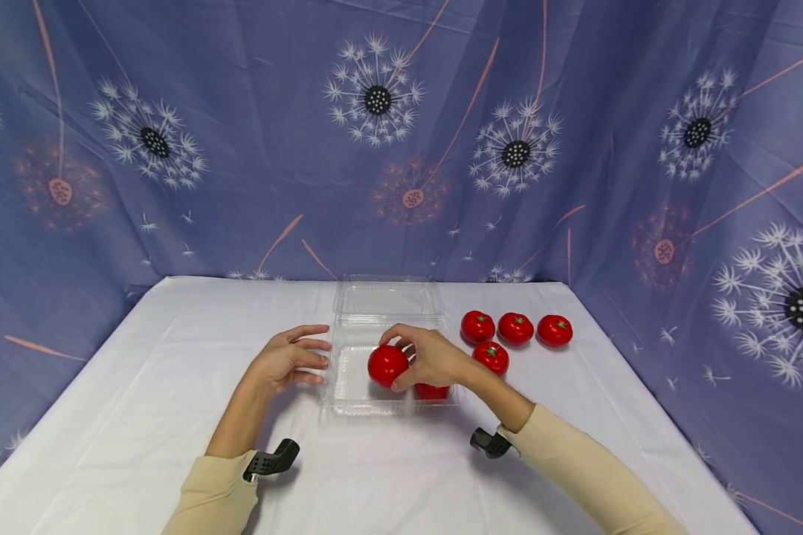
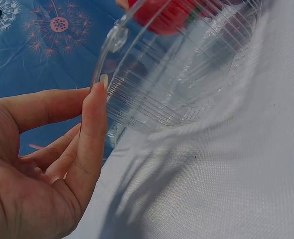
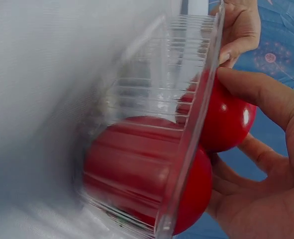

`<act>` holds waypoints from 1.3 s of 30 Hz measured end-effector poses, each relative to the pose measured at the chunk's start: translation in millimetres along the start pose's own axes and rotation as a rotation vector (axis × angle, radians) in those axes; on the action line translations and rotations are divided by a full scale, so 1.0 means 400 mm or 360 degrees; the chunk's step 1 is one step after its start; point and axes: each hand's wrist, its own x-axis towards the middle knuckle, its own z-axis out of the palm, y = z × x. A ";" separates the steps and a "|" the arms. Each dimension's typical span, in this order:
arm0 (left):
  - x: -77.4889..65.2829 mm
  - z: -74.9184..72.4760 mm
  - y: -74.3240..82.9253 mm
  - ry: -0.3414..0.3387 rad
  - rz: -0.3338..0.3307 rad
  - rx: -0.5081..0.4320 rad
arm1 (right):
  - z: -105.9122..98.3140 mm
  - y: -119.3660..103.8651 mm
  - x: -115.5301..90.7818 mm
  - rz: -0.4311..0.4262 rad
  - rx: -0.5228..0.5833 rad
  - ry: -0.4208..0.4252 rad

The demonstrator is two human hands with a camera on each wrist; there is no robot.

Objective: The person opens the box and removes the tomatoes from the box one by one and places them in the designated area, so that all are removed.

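My right hand (image 1: 435, 357) grips a red tomato (image 1: 387, 365) with a green top hidden from the head view, holding it over a clear plastic clamshell container (image 1: 345, 379). A second tomato (image 1: 432, 391) sits inside at the container's right end, partly covered by that hand; through the clear wall it shows large in the right wrist view (image 3: 137, 169). At the container's left side is my left hand (image 1: 289, 360), its fingers loosely extended. In the left wrist view its fingertips (image 2: 94, 99) meet the container's rim.
To the right of the container, several more tomatoes (image 1: 516, 328) lie on the white-clothed table (image 1: 140, 401). The clear lid (image 1: 388, 299) is folded back behind the container. A blue curtain (image 1: 274, 148) with dandelion prints hangs around the table's back and sides.
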 end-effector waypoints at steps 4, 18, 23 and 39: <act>0.002 0.000 0.000 0.0005 0.0003 0.0010 | -0.004 -0.002 0.003 0.0011 0.0025 0.0096; -0.001 0.003 0.003 0.0007 0.0000 0.0006 | -0.038 -0.003 -0.016 0.0135 0.0075 0.0226; 0.000 0.001 0.001 0.0001 0.0003 -0.0001 | -0.048 -0.003 -0.030 0.0165 0.0052 0.0270; -0.001 0.002 0.000 -0.0008 0.0013 0.0005 | -0.070 -0.002 -0.058 0.0194 0.0193 0.0399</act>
